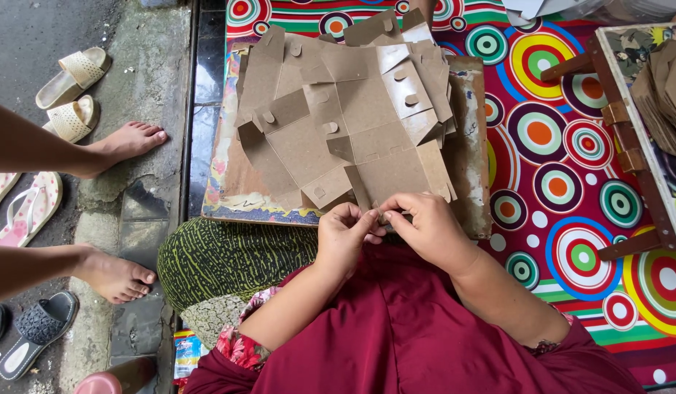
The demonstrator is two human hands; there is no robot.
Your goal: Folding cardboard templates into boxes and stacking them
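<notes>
A heap of flat brown cardboard cut-outs (345, 109) with tabs and slots lies on a worn wooden board (465, 175) in front of me. My left hand (343, 237) and my right hand (425, 222) meet at the board's near edge. Their fingertips pinch together on the near edge of one cardboard piece (385, 179). Both hands rest above my lap, which is covered by dark red cloth.
A mat with bright circles (557, 138) lies under and right of the board. Another board with brown cardboard pieces (666, 80) sits at far right. On the left, another person's bare feet (119, 146) stand on concrete among sandals (72, 87).
</notes>
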